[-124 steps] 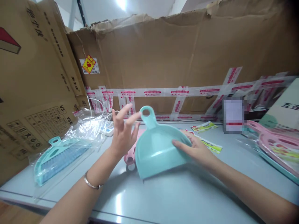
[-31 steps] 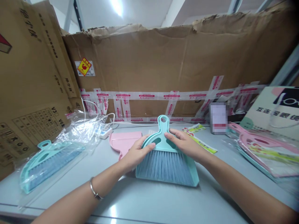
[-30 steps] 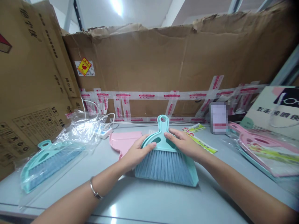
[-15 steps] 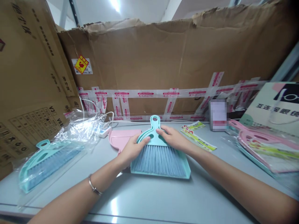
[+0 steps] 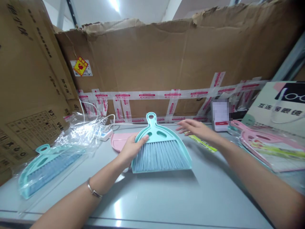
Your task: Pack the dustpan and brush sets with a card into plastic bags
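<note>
A teal dustpan (image 5: pixel 186 153) with a teal brush (image 5: pixel 159 149) nested in it is tilted up off the grey table (image 5: pixel 166 197). My left hand (image 5: pixel 132 148) grips its left edge, fingers curled over the brush head. My right hand (image 5: pixel 194 127) is off the set and stretched out flat over the yellow-green paper labels (image 5: pixel 202 142) to the right, fingers apart, holding nothing. A pink dustpan (image 5: pixel 119 141) lies behind my left hand.
A bagged teal brush set (image 5: pixel 45 167) lies at the left beside crumpled clear plastic (image 5: pixel 81 132) and a white power strip (image 5: pixel 105 135). Bagged pink sets (image 5: pixel 269 148) and a printed box (image 5: pixel 278 108) are at the right. Taped cardboard walls (image 5: pixel 166 63) close off the back and left.
My right hand has let go of the brush handle and moved right, toward the labels. My left hand keeps hold and the set has tipped up slightly.
</note>
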Action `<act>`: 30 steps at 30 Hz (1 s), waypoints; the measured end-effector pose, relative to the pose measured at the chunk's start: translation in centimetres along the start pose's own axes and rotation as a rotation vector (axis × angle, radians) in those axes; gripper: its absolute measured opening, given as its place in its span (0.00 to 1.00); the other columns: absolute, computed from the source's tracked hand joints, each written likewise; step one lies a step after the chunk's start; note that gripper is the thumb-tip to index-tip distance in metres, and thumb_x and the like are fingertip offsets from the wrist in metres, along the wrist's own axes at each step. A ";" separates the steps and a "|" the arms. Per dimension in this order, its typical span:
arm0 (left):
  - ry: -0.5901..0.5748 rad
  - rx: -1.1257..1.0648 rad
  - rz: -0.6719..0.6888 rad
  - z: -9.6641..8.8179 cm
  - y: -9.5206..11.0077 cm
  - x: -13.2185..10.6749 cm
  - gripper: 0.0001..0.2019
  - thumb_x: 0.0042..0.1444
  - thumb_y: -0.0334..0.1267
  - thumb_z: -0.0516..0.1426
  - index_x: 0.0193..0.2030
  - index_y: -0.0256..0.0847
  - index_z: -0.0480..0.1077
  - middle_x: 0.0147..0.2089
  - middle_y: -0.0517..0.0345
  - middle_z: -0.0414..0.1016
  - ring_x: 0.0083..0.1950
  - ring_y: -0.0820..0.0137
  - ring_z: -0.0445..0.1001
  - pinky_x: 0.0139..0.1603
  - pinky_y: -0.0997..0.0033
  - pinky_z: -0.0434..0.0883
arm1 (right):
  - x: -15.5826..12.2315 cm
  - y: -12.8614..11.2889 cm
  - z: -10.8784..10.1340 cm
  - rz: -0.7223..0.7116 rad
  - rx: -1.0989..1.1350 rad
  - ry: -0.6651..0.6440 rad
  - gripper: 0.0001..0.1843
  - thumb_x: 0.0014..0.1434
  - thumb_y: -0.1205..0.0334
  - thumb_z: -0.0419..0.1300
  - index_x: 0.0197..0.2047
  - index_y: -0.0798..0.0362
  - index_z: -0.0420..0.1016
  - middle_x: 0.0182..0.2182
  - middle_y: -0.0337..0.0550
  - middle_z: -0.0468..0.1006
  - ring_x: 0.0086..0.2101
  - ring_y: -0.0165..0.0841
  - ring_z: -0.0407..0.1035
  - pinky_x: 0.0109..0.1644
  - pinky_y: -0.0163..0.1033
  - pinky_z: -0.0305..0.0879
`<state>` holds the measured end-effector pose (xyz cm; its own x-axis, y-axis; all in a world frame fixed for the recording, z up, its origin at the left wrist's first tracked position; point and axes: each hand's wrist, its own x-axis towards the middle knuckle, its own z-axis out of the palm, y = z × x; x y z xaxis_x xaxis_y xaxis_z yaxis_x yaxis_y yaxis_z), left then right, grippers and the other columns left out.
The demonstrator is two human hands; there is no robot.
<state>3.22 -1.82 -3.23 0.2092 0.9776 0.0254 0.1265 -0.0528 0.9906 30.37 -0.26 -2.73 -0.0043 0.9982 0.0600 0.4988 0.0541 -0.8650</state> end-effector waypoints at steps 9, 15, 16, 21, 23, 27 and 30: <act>0.100 -0.062 0.000 -0.7 0.7 0.2 0.24 0.46 0.51 0.62 0.48 0.41 0.73 0.43 0.53 0.78 0.44 0.62 0.74 0.44 0.67 0.69 | 0.8 7.3 -7.0 0.430 -0.672 0.019 0.21 0.39 0.49 0.69 0.26 0.56 0.68 0.28 0.50 0.73 0.33 0.43 0.67 0.35 0.42 0.58; 0.082 -0.067 0.004 -0.6 0.2 0.4 0.24 0.46 0.52 0.62 0.48 0.42 0.73 0.46 0.54 0.78 0.47 0.61 0.74 0.46 0.67 0.69 | 0.7 7.2 -5.9 0.411 -0.664 -0.087 0.14 0.41 0.59 0.68 0.21 0.54 0.67 0.19 0.43 0.70 0.24 0.35 0.63 0.30 0.40 0.55; 0.081 -0.068 0.004 -0.7 0.2 0.4 0.25 0.46 0.52 0.62 0.49 0.41 0.72 0.46 0.53 0.77 0.48 0.61 0.73 0.47 0.67 0.69 | 0.5 7.1 -5.9 0.393 -0.649 -0.080 0.13 0.43 0.60 0.67 0.21 0.53 0.66 0.18 0.42 0.70 0.23 0.34 0.63 0.29 0.40 0.55; 0.109 -0.078 -0.008 -0.7 0.5 0.3 0.24 0.47 0.51 0.62 0.50 0.41 0.71 0.48 0.53 0.77 0.49 0.61 0.73 0.48 0.66 0.68 | -0.6 6.5 -5.8 0.279 -0.580 0.036 0.13 0.45 0.60 0.65 0.26 0.49 0.62 0.20 0.41 0.71 0.22 0.34 0.65 0.28 0.40 0.58; 0.120 -0.085 -0.015 -0.7 0.6 0.2 0.23 0.48 0.50 0.62 0.49 0.41 0.72 0.47 0.53 0.77 0.48 0.62 0.73 0.46 0.67 0.69 | -0.8 6.2 -5.6 0.250 -0.568 0.070 0.15 0.41 0.64 0.67 0.26 0.48 0.62 0.18 0.40 0.70 0.21 0.35 0.65 0.28 0.40 0.58; 0.120 -0.076 -0.020 -0.7 0.5 0.2 0.22 0.49 0.49 0.61 0.49 0.42 0.72 0.44 0.53 0.78 0.47 0.62 0.74 0.44 0.68 0.69 | -0.7 4.8 -5.4 0.145 -0.534 0.168 0.14 0.43 0.69 0.64 0.29 0.49 0.62 0.19 0.38 0.70 0.22 0.33 0.64 0.28 0.39 0.57; 0.112 -0.069 -0.023 -0.7 0.4 0.3 0.22 0.49 0.50 0.61 0.49 0.42 0.71 0.45 0.53 0.77 0.47 0.62 0.73 0.44 0.68 0.69 | -0.9 2.5 -5.4 0.053 -0.502 0.279 0.08 0.51 0.65 0.60 0.34 0.50 0.64 0.29 0.43 0.74 0.29 0.33 0.67 0.34 0.39 0.58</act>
<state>2.61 -1.40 -2.70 0.0964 0.9952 0.0138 0.0618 -0.0198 0.9979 36.29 -1.20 -2.28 0.2265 0.9509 0.2108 0.8427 -0.0829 -0.5319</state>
